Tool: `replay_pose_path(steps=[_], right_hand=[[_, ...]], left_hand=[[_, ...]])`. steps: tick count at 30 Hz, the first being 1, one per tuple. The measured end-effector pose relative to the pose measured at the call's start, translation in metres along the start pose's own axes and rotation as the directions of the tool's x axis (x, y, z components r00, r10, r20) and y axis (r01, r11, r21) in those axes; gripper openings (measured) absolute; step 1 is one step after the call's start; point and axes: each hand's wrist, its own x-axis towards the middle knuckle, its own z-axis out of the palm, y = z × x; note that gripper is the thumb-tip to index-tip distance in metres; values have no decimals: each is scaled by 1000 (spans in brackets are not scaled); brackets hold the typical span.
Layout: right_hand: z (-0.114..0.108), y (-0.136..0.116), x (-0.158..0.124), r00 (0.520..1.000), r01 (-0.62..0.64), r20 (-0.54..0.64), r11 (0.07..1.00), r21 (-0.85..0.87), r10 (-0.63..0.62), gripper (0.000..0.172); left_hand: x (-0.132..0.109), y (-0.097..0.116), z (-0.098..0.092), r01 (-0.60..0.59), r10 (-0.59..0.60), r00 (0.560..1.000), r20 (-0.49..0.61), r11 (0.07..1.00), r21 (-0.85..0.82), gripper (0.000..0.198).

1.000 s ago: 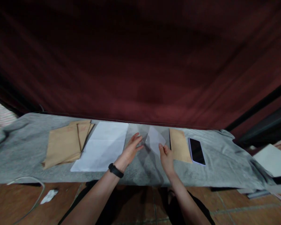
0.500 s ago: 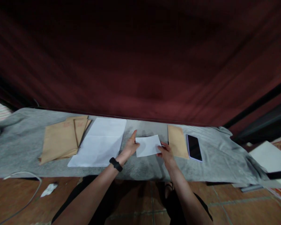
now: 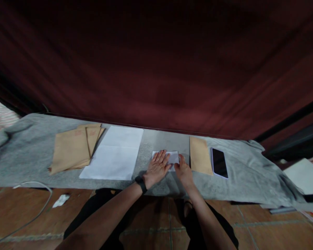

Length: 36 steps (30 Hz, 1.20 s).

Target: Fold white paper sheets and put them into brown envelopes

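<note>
A small folded sheet of white paper [image 3: 173, 158] lies on the grey cloth before me. My left hand [image 3: 158, 168], with a black band on its wrist, rests flat across the left part of this paper, fingers stretched out and palm down. At the paper's right edge, my right hand [image 3: 184, 170] has its thumb and curled fingers on it; the fingertips are partly hidden. Right of that hand lies a brown envelope [image 3: 201, 156]. Left of my left hand is a stack of larger white sheets [image 3: 113, 154] with a crease across the top one.
A phone [image 3: 219, 163] lies right of the single envelope. Several brown envelopes [image 3: 70, 149] are piled at the left on the grey cloth [image 3: 28, 149]. Dark red fabric [image 3: 156, 86] hangs behind. On the tiled floor are a white cable [image 3: 48, 201] and a crumpled tissue [image 3: 61, 200].
The paper has gone from being held up between both hands to lying on the cloth. My left hand has moved onto it and flattened; my right hand stays at its right edge.
</note>
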Motion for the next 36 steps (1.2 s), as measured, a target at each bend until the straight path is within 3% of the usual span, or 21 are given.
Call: replay_pose_path(steps=[9, 16, 18, 21, 24, 27, 31, 36], right_hand=[[-4, 4, 4, 999, -5, 38, 1000, 27, 4, 48], [-6, 5, -3, 1000, -9, 26, 990, -143, 13, 48], [-9, 2, -5, 999, 19, -44, 975, -223, -29, 48], [-8, -9, -5, 978, 149, -110, 959, -240, -180, 48], [6, -27, -5, 940, 334, -21, 931, -150, -341, 52], [24, -40, -8, 903, 423, 130, 898, -121, -409, 56], [36, -36, -11, 905, 410, 207, 893, -184, -372, 60], [34, -14, -12, 927, 375, 164, 868, -326, -339, 62]], left_hand=[[-12, -27, -6, 124, -128, 992, 17, 980, 155, 66], [-21, -33, -17, 185, -189, 982, -1, 959, 217, 61], [-24, -30, -19, 178, -175, 984, -33, 959, 220, 59], [-26, -22, -19, 76, -69, 997, -45, 978, 193, 56], [-28, -13, -10, -39, 40, 999, -5, 988, 152, 55], [-30, -10, 0, -67, 60, 997, 56, 988, 142, 55], [-34, -15, 2, -21, 15, 999, 48, 991, 136, 57], [-41, -25, -8, 26, -27, 1000, 7, 991, 130, 57]])
